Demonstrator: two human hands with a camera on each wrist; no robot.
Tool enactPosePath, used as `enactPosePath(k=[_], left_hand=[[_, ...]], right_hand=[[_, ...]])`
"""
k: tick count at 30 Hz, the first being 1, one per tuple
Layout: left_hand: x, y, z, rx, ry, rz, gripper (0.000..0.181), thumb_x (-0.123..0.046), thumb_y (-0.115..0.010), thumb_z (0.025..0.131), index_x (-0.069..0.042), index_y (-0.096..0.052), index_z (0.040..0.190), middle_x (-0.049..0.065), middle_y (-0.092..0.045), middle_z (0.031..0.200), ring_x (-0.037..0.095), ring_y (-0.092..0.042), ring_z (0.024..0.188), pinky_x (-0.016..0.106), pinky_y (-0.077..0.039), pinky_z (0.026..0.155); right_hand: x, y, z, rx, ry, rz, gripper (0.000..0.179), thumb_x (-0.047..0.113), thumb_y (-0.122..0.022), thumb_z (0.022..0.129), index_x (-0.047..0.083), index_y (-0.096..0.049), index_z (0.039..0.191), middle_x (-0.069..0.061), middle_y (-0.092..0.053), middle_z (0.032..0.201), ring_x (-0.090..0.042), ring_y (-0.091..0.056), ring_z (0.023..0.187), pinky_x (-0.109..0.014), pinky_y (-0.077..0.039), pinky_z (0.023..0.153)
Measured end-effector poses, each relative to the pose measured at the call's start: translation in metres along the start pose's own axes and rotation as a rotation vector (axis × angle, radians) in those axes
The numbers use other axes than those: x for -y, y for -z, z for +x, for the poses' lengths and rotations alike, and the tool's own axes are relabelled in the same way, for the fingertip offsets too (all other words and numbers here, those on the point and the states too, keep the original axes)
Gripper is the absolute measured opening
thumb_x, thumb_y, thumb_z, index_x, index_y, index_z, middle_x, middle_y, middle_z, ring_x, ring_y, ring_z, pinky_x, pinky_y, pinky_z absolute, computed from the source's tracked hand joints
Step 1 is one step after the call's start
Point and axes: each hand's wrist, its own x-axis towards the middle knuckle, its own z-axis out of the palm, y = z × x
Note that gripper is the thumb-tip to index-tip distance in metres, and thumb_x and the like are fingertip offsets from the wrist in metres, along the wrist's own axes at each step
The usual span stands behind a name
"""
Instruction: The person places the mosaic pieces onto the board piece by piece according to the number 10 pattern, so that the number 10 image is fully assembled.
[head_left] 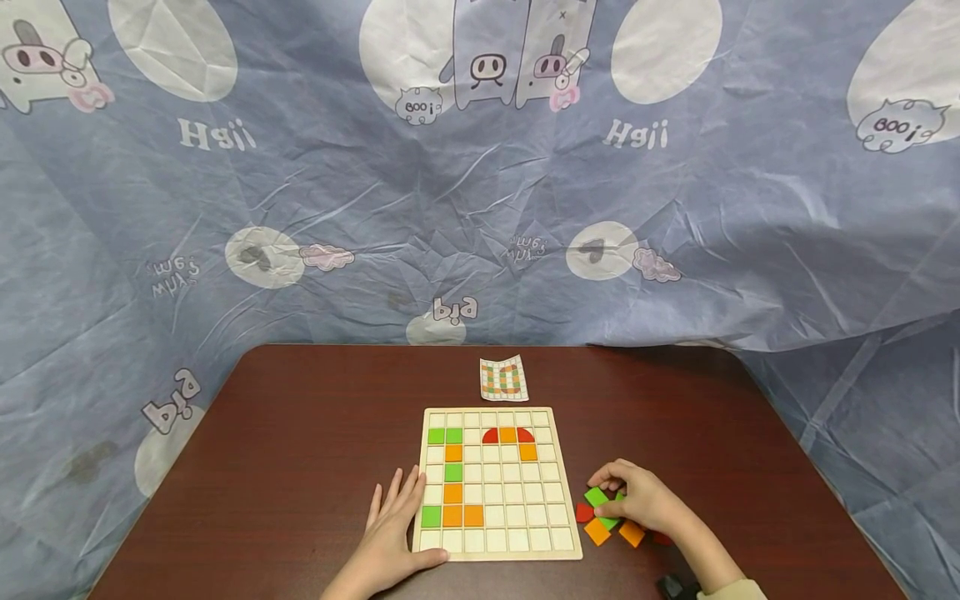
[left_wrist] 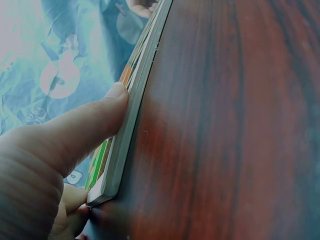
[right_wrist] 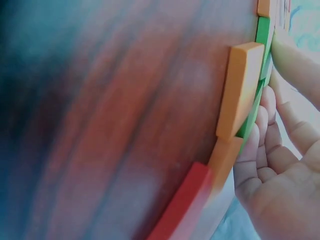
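— What are your hands doing?

— My left hand (head_left: 392,525) lies flat on the table (head_left: 300,450) with its fingers straight and relaxed, gripping nothing. The thumb presses along the near left edge of the wooden grid board (head_left: 497,483); the left wrist view shows that thumb (left_wrist: 75,130) laid against the board's side (left_wrist: 127,145).

— And the other one?

— My right hand (head_left: 637,498) rests on the heap of loose tiles (head_left: 609,517), fingers curled down over a green tile (head_left: 597,497). From the right wrist view the fingertips (right_wrist: 262,125) touch the green tile's (right_wrist: 260,75) edge, but I cannot tell whether I truly pinch it or only touch it.

— What lies about that hand?

— Just left of my fingers sits a red piece (head_left: 584,512); under my palm and toward me lie two orange tiles (head_left: 597,531), one either side of the wrist. The board lies just to the left of the heap, between my two hands.

— And on the board?

— Ahead of my left fingers runs a column of green and orange tiles (head_left: 453,483), turning at its foot toward my right hand. Farther off stands an arch of red and orange pieces (head_left: 508,436). Beyond the board, well away from both hands, lies a pattern card (head_left: 503,378).
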Motion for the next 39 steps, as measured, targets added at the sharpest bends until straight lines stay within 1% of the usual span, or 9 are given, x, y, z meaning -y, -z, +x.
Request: enactPosePath(k=[6, 12, 19, 25, 27, 33, 36, 39], left_hand=[[0.0001, 0.0001, 0.0001, 0.003, 0.006, -0.005, 0.115, -0.054, -0.082, 0.071, -0.004, -0.023, 0.156, 0.016, -0.015, 0.165, 0.039, 0.000, 0.153, 0.062, 0.010, 0.117], [-0.0005, -0.0001, 0.0006, 0.003, 0.008, 0.000, 0.115, -0.054, -0.082, 0.070, -0.004, -0.024, 0.156, 0.016, -0.015, 0.164, 0.039, -0.001, 0.153, 0.062, 0.010, 0.117], [0.0002, -0.0008, 0.0002, -0.004, 0.002, 0.009, 0.116, -0.055, -0.082, 0.070, -0.004, -0.024, 0.156, 0.016, -0.016, 0.164, 0.039, -0.002, 0.153, 0.060, 0.010, 0.118], [0.0007, -0.0015, 0.0000, -0.012, -0.004, -0.001, 0.115, -0.054, -0.083, 0.070, -0.004, -0.025, 0.156, 0.016, -0.017, 0.164, 0.039, -0.002, 0.153, 0.057, 0.012, 0.118], [0.0010, -0.0011, 0.0002, -0.012, -0.003, 0.003, 0.115, -0.054, -0.083, 0.070, -0.004, -0.025, 0.156, 0.016, -0.017, 0.164, 0.039, -0.002, 0.153, 0.058, 0.011, 0.118], [0.0013, -0.0002, 0.0010, -0.001, 0.002, 0.010, 0.115, -0.054, -0.082, 0.070, -0.004, -0.024, 0.156, 0.016, -0.016, 0.164, 0.039, -0.002, 0.153, 0.063, 0.008, 0.117], [0.0016, -0.0006, 0.0007, 0.001, -0.001, -0.001, 0.115, -0.055, -0.082, 0.070, -0.004, -0.024, 0.156, 0.016, -0.016, 0.164, 0.040, -0.002, 0.153, 0.060, 0.011, 0.117], [0.0014, -0.0010, 0.0000, 0.001, -0.003, -0.013, 0.116, -0.055, -0.082, 0.070, -0.004, -0.024, 0.156, 0.016, -0.016, 0.164, 0.040, -0.002, 0.153, 0.057, 0.013, 0.118]], right_hand=[[0.0012, 0.0005, 0.0018, -0.002, -0.004, -0.053, 0.026, 0.016, -0.084, 0.076, 0.012, -0.066, 0.093, -0.001, -0.052, 0.089, -0.008, -0.045, 0.078, -0.021, -0.042, 0.067], [0.0021, 0.0005, 0.0006, -0.011, -0.017, -0.091, 0.026, 0.017, -0.085, 0.075, 0.014, -0.064, 0.090, 0.002, -0.053, 0.089, -0.007, -0.047, 0.080, -0.021, -0.044, 0.069], [0.0042, 0.0006, 0.0004, -0.014, 0.011, -0.069, 0.027, 0.013, -0.084, 0.075, 0.011, -0.063, 0.092, 0.000, -0.055, 0.087, -0.011, -0.049, 0.079, -0.021, -0.045, 0.067], [0.0066, 0.0002, 0.0009, -0.005, 0.024, -0.071, 0.027, 0.011, -0.084, 0.075, 0.009, -0.064, 0.093, 0.000, -0.056, 0.085, -0.010, -0.048, 0.077, -0.021, -0.044, 0.065], [0.0068, -0.0001, 0.0015, -0.007, 0.024, -0.071, 0.027, 0.010, -0.084, 0.075, 0.008, -0.063, 0.092, 0.000, -0.055, 0.084, -0.010, -0.048, 0.076, -0.021, -0.043, 0.064], [0.0064, -0.0016, 0.0022, -0.016, -0.008, -0.054, 0.028, 0.009, -0.085, 0.074, 0.010, -0.061, 0.089, 0.000, -0.055, 0.082, -0.009, -0.048, 0.073, -0.021, -0.044, 0.063], [0.0066, -0.0006, 0.0039, -0.016, -0.006, -0.040, 0.028, 0.008, -0.085, 0.073, 0.010, -0.061, 0.087, 0.000, -0.056, 0.081, -0.008, -0.049, 0.073, -0.021, -0.045, 0.063], [0.0080, 0.0025, 0.0058, -0.011, -0.007, 0.005, 0.025, 0.006, -0.083, 0.074, 0.008, -0.063, 0.088, -0.002, -0.058, 0.082, -0.010, -0.051, 0.074, -0.022, -0.046, 0.063]])
